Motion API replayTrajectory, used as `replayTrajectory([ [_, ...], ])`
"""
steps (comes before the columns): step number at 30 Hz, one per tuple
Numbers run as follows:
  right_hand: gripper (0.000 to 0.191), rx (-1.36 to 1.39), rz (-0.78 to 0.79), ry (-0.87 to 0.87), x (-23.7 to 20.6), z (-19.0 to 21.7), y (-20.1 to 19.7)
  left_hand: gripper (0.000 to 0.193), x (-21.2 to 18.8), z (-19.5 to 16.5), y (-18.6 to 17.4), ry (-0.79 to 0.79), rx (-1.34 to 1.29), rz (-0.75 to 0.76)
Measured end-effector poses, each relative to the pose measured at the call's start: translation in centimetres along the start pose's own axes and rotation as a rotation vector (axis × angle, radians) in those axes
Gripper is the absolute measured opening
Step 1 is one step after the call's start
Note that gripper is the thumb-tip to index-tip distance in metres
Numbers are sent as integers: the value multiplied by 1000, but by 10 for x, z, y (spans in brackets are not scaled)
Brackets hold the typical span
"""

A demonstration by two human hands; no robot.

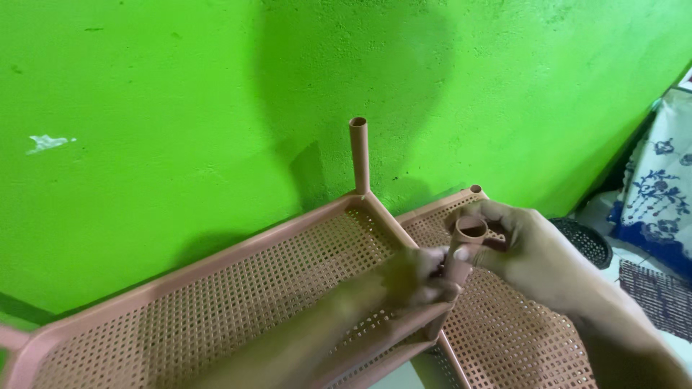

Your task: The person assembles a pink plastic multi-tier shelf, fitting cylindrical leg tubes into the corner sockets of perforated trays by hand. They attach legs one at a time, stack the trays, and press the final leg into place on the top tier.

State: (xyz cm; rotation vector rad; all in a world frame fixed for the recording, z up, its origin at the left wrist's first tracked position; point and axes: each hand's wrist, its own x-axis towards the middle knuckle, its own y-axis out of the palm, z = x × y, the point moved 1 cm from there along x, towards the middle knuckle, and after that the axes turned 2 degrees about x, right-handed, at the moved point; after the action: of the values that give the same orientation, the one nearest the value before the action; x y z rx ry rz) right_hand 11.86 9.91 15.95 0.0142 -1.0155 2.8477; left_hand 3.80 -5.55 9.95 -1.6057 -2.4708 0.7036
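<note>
A green wall (pixel 180 108) fills most of the view, with a pale chip at its left and the shadow of the person across its middle. Against it lie two pink perforated shelves: the left shelf (pixel 216 302) runs out of frame at the lower left, and the right shelf (pixel 504 331) is cut off by the bottom edge and partly covered by the arms. A pink post (pixel 358 153) stands upright in the far corner where the shelves meet. At the right edge, a blue-and-white cloth (pixel 663 194) and a dark basket (pixel 587 241) are only partly visible.

The right hand (pixel 526 248) wraps around the top of a short pink tube (pixel 465 248), whose open end faces up. The left hand (pixel 418 277) pinches the tube lower down. It is blurred and in shadow, so its fingers are hard to separate. The foot of the tube is hidden behind the left hand, above the seam between the shelves; whether it sits in a socket cannot be told.
</note>
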Motion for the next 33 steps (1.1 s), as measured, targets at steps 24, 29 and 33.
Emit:
replayTrajectory([
  [24,51,189,212,-82,10,-1,-13,61,30,27,-30,155,-356,457],
  [29,41,300,-32,-158,-7,-16,6,53,-2,30,-7,3,-346,58],
  [33,32,362,-223,-332,-13,-21,31,49,-18,16,3,217,-246,-106],
])
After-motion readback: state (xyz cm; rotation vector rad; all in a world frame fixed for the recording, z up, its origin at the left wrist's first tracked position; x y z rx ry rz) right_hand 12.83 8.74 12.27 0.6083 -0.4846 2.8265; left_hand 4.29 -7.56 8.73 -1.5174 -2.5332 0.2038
